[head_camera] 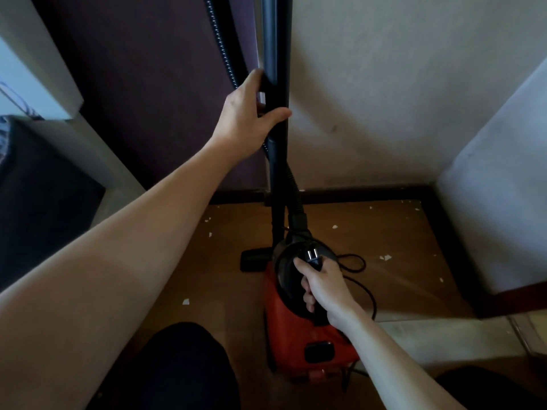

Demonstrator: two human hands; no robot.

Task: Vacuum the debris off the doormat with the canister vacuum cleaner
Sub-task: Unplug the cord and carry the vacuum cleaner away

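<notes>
A red and black canister vacuum (pixel 299 329) stands on the brown floor near the wall. My right hand (pixel 324 287) grips its black top handle and also holds the power plug (pixel 313 259), whose two prongs stick out above my fingers. Its black wand (pixel 276 84) stands upright against the wall, and my left hand (pixel 251 113) grips it about halfway up. The black floor nozzle (pixel 254 259) rests on the floor at the wand's foot. A ribbed hose (pixel 294 196) curves from the wand down into the canister. White bits of debris (pixel 385 257) lie scattered on the floor. No doormat is in view.
The black power cord (pixel 356 266) loops on the floor right of the canister. A dark purple panel (pixel 148 99) and a cream wall (pixel 399 99) meet behind the wand. A pale wall corner (pixel 503 187) juts in at right. My dark-clad knees (pixel 177 371) are at the bottom.
</notes>
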